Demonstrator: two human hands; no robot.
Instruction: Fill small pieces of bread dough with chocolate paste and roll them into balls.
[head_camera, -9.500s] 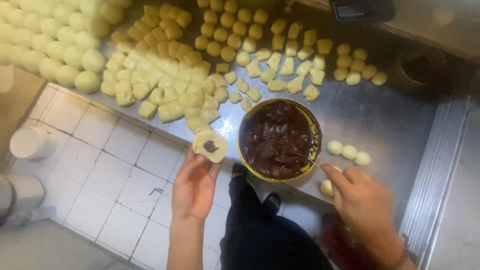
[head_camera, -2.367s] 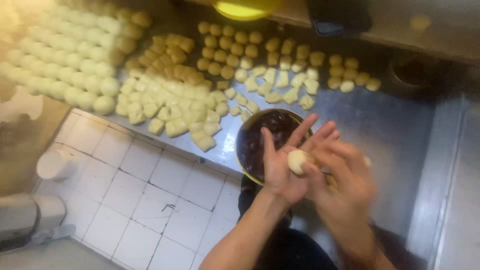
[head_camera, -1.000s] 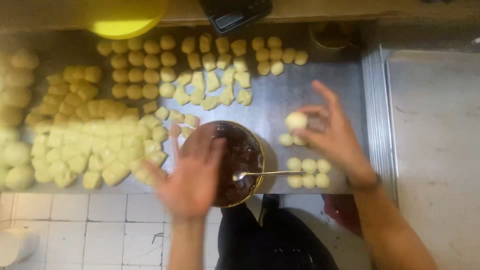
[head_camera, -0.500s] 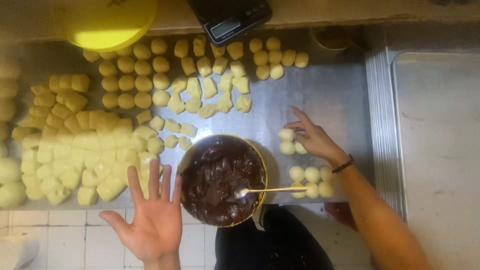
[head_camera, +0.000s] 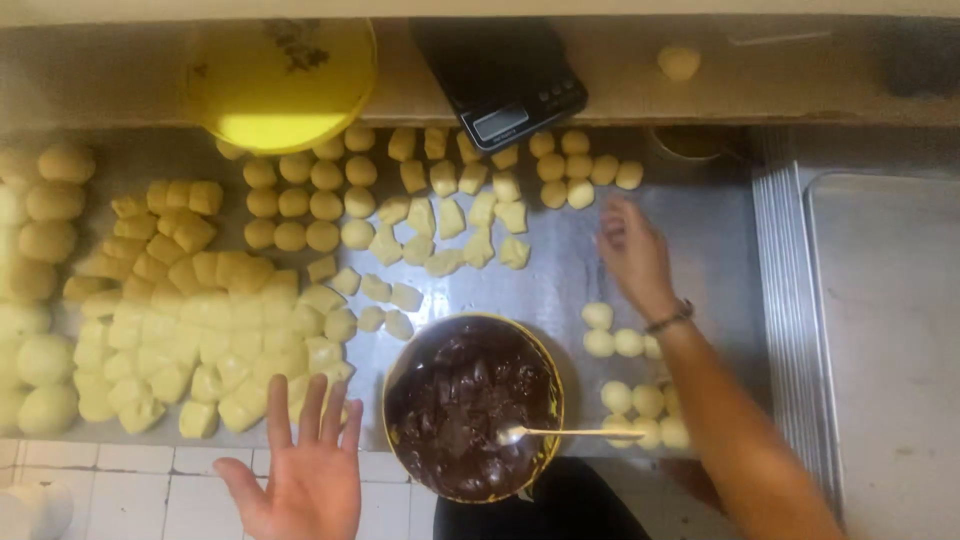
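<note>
The right hand (head_camera: 632, 252) lies open over the steel counter (head_camera: 560, 285), fingers loosely spread and gripping nothing, a dark band at its wrist; it rests between the small round dough balls (head_camera: 625, 372) below it and the group of dough pieces (head_camera: 585, 170) near the counter's far edge; whether the palm touches the metal cannot be told. The left hand (head_camera: 305, 470) is held flat and open, fingers splayed and empty, over the white tiled floor (head_camera: 120, 490) just off the counter's near edge, beside the bowl of dark chocolate filling (head_camera: 472, 405); a spoon (head_camera: 560, 433) lies in the bowl with its handle pointing right. To the left of the bowl sits a large heap of cut dough chunks (head_camera: 210, 335); larger dough balls (head_camera: 40, 270) line the far left; a yellow bowl (head_camera: 280, 75) and a black kitchen scale (head_camera: 500, 75) stand at the back; a metal tray (head_camera: 885, 320) lies to the right.
</note>
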